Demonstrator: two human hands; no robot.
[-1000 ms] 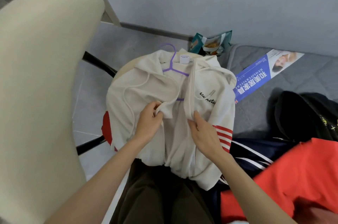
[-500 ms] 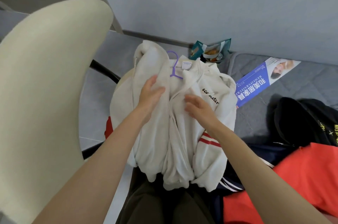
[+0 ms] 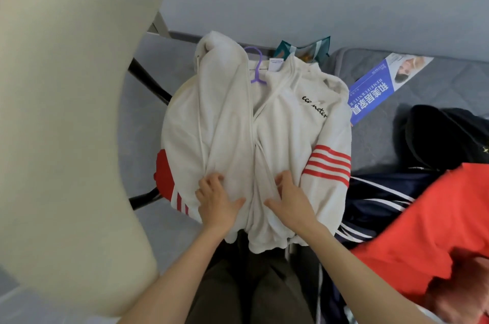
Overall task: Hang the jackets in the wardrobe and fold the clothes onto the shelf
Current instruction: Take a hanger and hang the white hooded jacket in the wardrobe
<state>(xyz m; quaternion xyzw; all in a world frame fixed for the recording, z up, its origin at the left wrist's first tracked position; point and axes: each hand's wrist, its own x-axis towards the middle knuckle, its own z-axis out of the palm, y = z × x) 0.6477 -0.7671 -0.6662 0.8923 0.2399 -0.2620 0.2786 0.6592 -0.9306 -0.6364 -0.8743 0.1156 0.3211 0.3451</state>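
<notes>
A white zip jacket (image 3: 291, 133) with red sleeve stripes lies front up on a round seat, its collar away from me. A purple hanger (image 3: 255, 69) sits inside the neck, with only its hook showing. My left hand (image 3: 215, 204) rests low on the left front panel, fingertips curled into the cloth. On the other side of the zip line, my right hand (image 3: 289, 199) grips the right front panel at its edge. The two panels meet between my hands.
A cream chair back (image 3: 66, 112) fills the left. To the right, on a grey mattress (image 3: 449, 80), lie a red garment (image 3: 436, 218), a navy striped jacket (image 3: 378, 199) and a black garment (image 3: 444, 133). A blue leaflet (image 3: 378, 88) and a snack bag (image 3: 304, 51) lie behind.
Both hands slid from the jacket's chest down to near its hem. The two front panels, open a second ago, are drawn together over the hanger.
</notes>
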